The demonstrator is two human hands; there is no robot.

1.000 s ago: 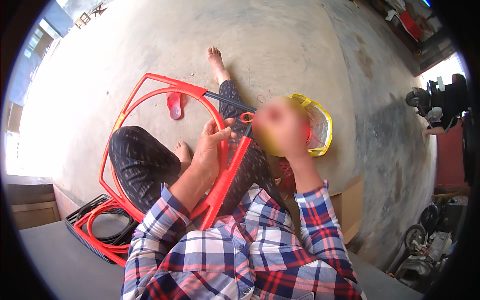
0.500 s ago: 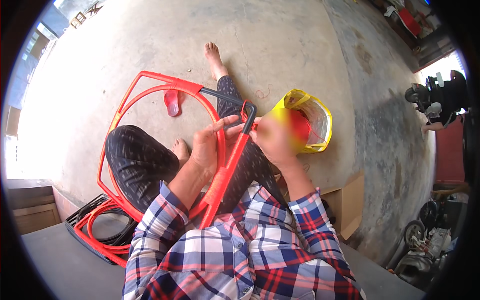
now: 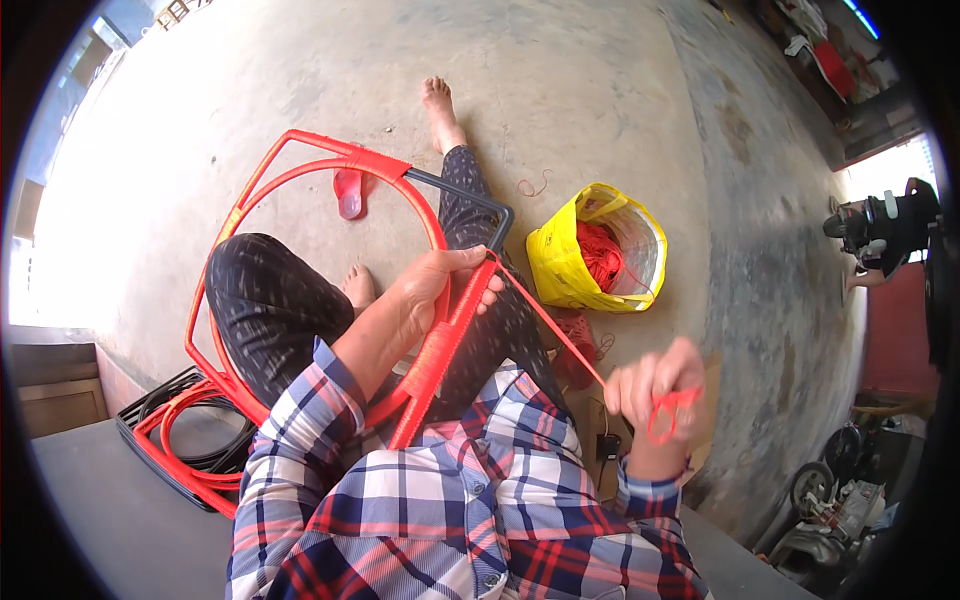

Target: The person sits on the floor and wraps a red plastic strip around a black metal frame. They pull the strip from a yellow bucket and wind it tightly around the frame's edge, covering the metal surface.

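Across my lap lies a black frame (image 3: 450, 188) with an inner ring, mostly wrapped in red strip; the stretch around its far right corner is bare black. My left hand (image 3: 420, 288) is closed around the wrapped right side, its thumb lying where the wrapping ends below that corner. From that spot a red strip (image 3: 550, 325) runs taut down to the right. Its other end is in my right hand (image 3: 655, 385), closed and held out to the right, with a loop of strip hanging around the fingers.
A yellow bag (image 3: 556, 262) holding a red bundle of strip (image 3: 598, 258) stands on the floor at right. One red slipper (image 3: 350, 193) lies beyond the frame. More frames and coils (image 3: 190, 440) rest on the grey bench (image 3: 80, 480) at left. Machine parts (image 3: 830, 510) sit lower right.
My right hand has moved from the frame's corner down and to the right, drawing the strip out straight. My left hand has gone from spread fingers to gripping the wrapped side.
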